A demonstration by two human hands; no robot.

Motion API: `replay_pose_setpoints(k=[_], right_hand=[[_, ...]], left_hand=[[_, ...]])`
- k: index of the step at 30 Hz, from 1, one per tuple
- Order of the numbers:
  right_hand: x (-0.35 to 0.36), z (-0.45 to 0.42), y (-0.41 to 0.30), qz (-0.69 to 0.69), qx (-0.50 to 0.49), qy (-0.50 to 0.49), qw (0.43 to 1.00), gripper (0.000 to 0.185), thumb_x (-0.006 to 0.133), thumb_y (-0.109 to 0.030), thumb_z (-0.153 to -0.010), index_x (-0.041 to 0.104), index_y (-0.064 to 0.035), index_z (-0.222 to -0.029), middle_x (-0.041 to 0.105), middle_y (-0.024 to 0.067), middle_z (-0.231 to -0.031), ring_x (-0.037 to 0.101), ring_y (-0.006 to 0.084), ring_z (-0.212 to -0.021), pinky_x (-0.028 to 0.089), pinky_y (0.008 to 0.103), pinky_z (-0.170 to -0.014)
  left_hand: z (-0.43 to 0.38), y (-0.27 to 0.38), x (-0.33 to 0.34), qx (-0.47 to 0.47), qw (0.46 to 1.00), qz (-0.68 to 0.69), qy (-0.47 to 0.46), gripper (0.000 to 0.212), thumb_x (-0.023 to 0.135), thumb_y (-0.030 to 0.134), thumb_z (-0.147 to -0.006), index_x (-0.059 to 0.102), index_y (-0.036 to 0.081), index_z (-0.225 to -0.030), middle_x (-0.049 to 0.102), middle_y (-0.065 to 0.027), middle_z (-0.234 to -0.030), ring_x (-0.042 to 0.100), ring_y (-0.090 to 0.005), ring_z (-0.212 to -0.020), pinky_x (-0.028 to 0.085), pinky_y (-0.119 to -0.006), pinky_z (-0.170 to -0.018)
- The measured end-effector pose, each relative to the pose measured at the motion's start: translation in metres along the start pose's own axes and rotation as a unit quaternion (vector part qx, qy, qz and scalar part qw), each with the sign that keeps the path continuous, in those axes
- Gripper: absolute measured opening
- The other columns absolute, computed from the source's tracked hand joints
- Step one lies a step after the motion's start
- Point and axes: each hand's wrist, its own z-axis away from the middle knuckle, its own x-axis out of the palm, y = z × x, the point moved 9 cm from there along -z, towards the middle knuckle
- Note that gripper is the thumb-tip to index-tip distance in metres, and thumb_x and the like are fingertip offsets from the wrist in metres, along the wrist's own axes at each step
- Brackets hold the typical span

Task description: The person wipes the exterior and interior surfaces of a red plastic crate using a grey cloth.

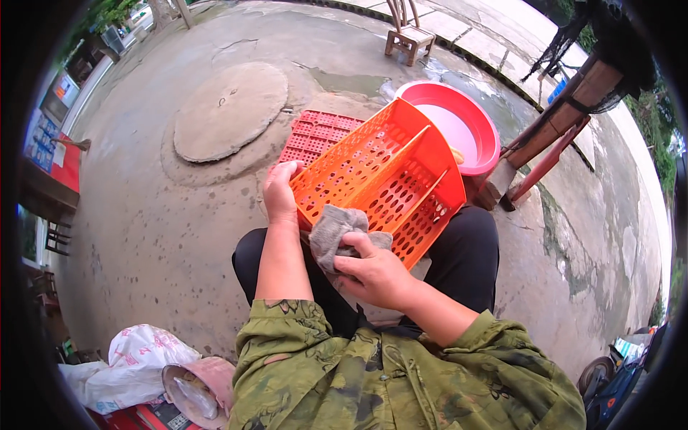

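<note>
An orange plastic basket with perforated walls and dividers lies tilted across my knees. My left hand grips its left end, the thumb over the rim and the other fingers partly hidden. In my right hand is a bunched grey cloth, held against the basket's near edge. Just beyond the basket, a pink plastic basin with pale liquid stands on the ground. A red perforated plastic crate or rack lies partly behind the basket's left side.
A round concrete cover lies in the paved ground ahead on the left. A small wooden chair stands at the far side. Wooden posts rise at the right. A white sack and a tipped pinkish bucket are at the lower left.
</note>
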Motion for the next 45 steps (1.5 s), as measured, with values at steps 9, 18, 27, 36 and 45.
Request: replay_pose_setpoints(k=[9, 18, 27, 36, 45], right_hand=[[-0.030, 0.064, 0.038, -0.045, 0.077, -0.199, 0.976, 0.026, 0.075, -0.005, -0.080, 0.068, -0.0084, -0.104, 0.059, 0.0123, -0.123, 0.066, 0.0297, -0.100, 0.054, 0.0377, -0.083], [-0.085, -0.046, -0.005, -0.234, -0.004, 0.046, 0.971, 0.050, 0.077, -0.010, -0.090, 0.061, 0.0000, -0.137, 0.052, 0.0176, -0.143, 0.054, 0.0319, -0.131, 0.042, 0.0411, -0.112], [0.000, -0.025, 0.013, -0.027, -0.047, 0.041, 0.998, 0.051, 0.070, 0.000, -0.081, 0.065, -0.0119, -0.131, 0.052, 0.0181, -0.148, 0.056, 0.0411, -0.131, 0.049, 0.0459, -0.109], [-0.038, 0.039, 0.024, -0.183, 0.058, -0.212, 0.958, 0.043, 0.062, 0.007, -0.080, 0.069, -0.0063, -0.120, 0.060, 0.0144, -0.134, 0.065, 0.0321, -0.114, 0.055, 0.0388, -0.090], [-0.113, -0.047, 0.008, -0.082, -0.086, 0.087, 0.989, 0.044, 0.073, -0.005, -0.082, 0.069, -0.0102, -0.126, 0.061, 0.0154, -0.141, 0.059, 0.0392, -0.128, 0.044, 0.0488, -0.110]], left_hand=[[0.009, 0.009, 0.012, 0.022, 0.999, -0.031, 0.001, 0.021, 0.062, 0.015, -0.093, 0.078, 0.002, -0.092, 0.075, -0.0067, -0.096, 0.068, -0.0169, -0.091, 0.052, -0.031, -0.089], [0.000, -0.014, 0.013, -0.058, 0.997, 0.051, 0.010, 0.026, 0.056, 0.021, -0.101, 0.070, -0.001, -0.100, 0.073, -0.0113, -0.098, 0.068, -0.0201, -0.093, 0.054, -0.034, -0.089], [-0.005, -0.017, 0.005, -0.072, 0.996, 0.039, -0.024, 0.039, 0.056, 0.036, -0.105, 0.071, 0.000, -0.101, 0.069, -0.0087, -0.087, 0.065, -0.0195, -0.079, 0.054, -0.034, -0.076], [0.005, -0.005, 0.010, -0.050, 0.999, 0.022, -0.003, 0.039, 0.057, 0.034, -0.104, 0.074, -0.002, -0.100, 0.072, -0.0090, -0.091, 0.066, -0.0200, -0.086, 0.053, -0.034, -0.085], [-0.007, -0.012, -0.002, -0.038, 0.999, 0.030, -0.013, 0.026, 0.056, 0.019, -0.100, 0.073, 0.000, -0.103, 0.072, -0.0086, -0.096, 0.067, -0.0194, -0.091, 0.054, -0.034, -0.088]])
